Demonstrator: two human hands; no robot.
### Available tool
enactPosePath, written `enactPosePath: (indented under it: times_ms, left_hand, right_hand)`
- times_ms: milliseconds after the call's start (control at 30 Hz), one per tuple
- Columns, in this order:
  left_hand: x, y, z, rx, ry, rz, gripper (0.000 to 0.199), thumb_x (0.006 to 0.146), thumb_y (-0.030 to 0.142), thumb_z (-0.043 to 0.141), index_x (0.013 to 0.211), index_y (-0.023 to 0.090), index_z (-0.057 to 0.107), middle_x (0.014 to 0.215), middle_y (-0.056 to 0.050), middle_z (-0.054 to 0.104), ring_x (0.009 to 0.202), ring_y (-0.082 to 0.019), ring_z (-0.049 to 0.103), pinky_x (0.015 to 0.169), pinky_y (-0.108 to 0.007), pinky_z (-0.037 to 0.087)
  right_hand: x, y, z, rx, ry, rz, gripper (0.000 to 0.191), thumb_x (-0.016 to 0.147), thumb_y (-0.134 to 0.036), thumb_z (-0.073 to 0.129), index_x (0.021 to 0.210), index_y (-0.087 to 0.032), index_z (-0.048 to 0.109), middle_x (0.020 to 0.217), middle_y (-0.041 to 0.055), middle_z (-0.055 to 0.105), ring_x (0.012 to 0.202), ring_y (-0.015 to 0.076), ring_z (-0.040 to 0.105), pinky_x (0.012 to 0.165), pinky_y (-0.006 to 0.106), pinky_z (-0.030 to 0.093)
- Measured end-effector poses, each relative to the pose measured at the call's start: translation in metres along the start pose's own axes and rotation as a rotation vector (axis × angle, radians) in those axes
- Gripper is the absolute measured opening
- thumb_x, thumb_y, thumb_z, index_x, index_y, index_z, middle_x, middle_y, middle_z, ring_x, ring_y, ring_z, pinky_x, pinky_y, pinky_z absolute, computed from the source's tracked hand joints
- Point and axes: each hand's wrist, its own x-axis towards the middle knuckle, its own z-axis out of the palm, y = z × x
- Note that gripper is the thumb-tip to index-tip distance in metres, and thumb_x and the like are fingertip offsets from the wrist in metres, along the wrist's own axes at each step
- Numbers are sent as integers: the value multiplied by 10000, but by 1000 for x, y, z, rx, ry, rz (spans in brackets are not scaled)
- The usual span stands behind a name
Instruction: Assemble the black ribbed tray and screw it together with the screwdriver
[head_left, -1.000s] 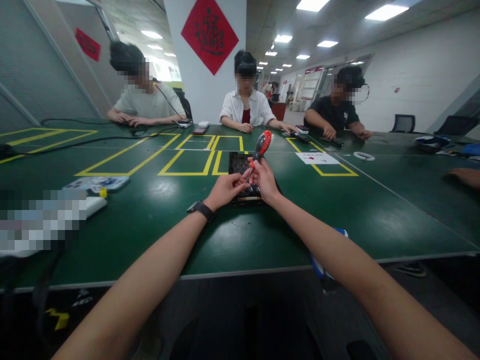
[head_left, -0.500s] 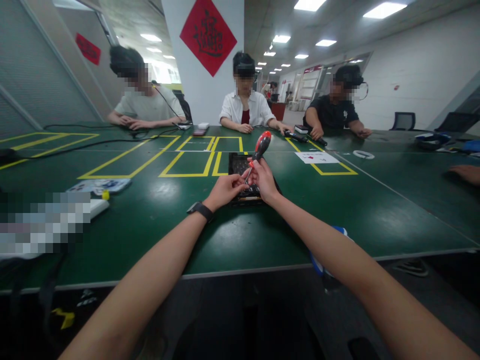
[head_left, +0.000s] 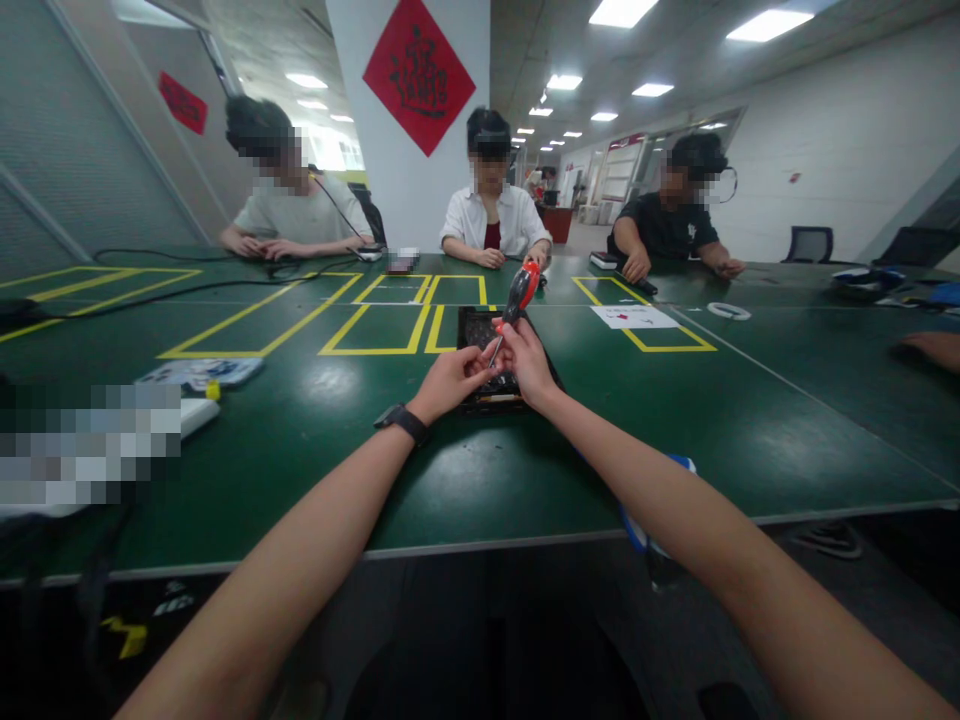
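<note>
My right hand (head_left: 527,362) grips a screwdriver (head_left: 520,294) with a red and black handle. The handle leans up and away, and its metal shaft points down toward my left fingertips. My left hand (head_left: 455,382), with a dark watch on the wrist, is closed in a pinch at the shaft's lower end. Whatever sits between those fingertips is too small to make out. Beneath both hands lies an open black case or tray (head_left: 474,324) with dark parts inside; my fingers cover much of it, and the screwdriver's tip is hidden.
Yellow tape rectangles mark the green table (head_left: 360,440). A printed sheet (head_left: 634,317) and a white ring (head_left: 729,312) lie to the right. A patterned flat item (head_left: 202,372) is at left. Three people sit across the table; another person's hand (head_left: 930,348) rests at right.
My hands stay nearly in place, the screwdriver handle turning slightly. Across the table, the middle person's hand has drawn back, and a dark item beside it has left its spot.
</note>
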Motion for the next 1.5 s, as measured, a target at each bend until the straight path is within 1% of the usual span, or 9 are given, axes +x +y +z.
enactPosePath:
  times_ms: [167, 300, 567, 667, 767, 933, 1100, 1333, 1500]
  left_hand:
    - [0, 0, 0, 8, -3, -2, 336, 760, 472, 608, 703, 156, 510, 594, 31, 491, 540, -95, 417, 526, -215, 315]
    - [0, -2, -1, 5, -7, 4, 313, 781, 453, 587, 720, 150, 537, 578, 30, 494, 524, -95, 412, 522, -213, 312]
    - [0, -1, -1, -57, -102, 36, 300, 875, 381, 449, 805, 134, 605, 679, -20, 614, 600, -116, 517, 596, -227, 379]
    - [0, 0, -1, -36, -67, 18, 297, 840, 421, 511, 830, 140, 604, 638, 5, 571, 556, -104, 470, 553, -216, 352]
    - [0, 0, 0, -32, -32, 4, 303, 789, 449, 582, 793, 145, 576, 602, 27, 512, 526, -91, 415, 519, -207, 321]
    - [1, -1, 0, -34, -16, 23, 290, 771, 429, 608, 744, 147, 548, 619, 22, 518, 547, -93, 424, 540, -209, 330]
    - [1, -1, 0, -33, -12, 30, 263, 776, 399, 605, 746, 141, 565, 605, 26, 519, 534, -88, 421, 537, -207, 321]
    - [1, -5, 1, -63, -60, 14, 280, 828, 387, 537, 832, 121, 624, 650, -8, 594, 548, -104, 462, 549, -221, 341]
    - [1, -7, 2, -41, -36, 8, 294, 802, 404, 576, 822, 117, 636, 618, 9, 551, 536, -93, 419, 536, -216, 320]
  right_hand:
    - [-2, -3, 2, -7, 1, -10, 282, 852, -437, 495, 1020, -210, 499, 587, -59, 597, 409, 51, 471, 419, 159, 371]
    - [-3, -3, 1, -24, 5, -20, 293, 851, -442, 497, 1036, -215, 495, 604, -57, 602, 418, 46, 478, 428, 153, 373]
    - [4, 6, -5, 30, 26, 16, 331, 859, -476, 471, 1055, -209, 477, 625, -37, 626, 417, 53, 497, 423, 159, 381]
    - [5, 7, -5, 43, 36, 19, 335, 857, -477, 475, 1052, -205, 478, 616, -39, 621, 417, 52, 493, 422, 156, 380]
    - [3, 6, -4, 42, 28, 15, 344, 851, -486, 484, 1052, -207, 484, 622, -39, 620, 419, 51, 488, 424, 158, 381]
    - [1, 3, -3, -17, 54, -14, 317, 854, -464, 485, 1037, -208, 523, 637, -31, 615, 493, 53, 525, 451, 142, 396]
    - [0, 1, -3, -26, 49, -5, 318, 854, -468, 477, 1046, -220, 528, 688, -17, 616, 612, 89, 602, 464, 154, 430]
    - [3, 5, -4, 61, 51, 30, 303, 854, -441, 495, 1060, -220, 489, 639, -35, 592, 538, 86, 580, 474, 180, 459]
    - [2, 5, -4, 93, 45, 8, 292, 846, -423, 521, 1041, -209, 481, 616, -41, 591, 513, 86, 575, 471, 184, 457]
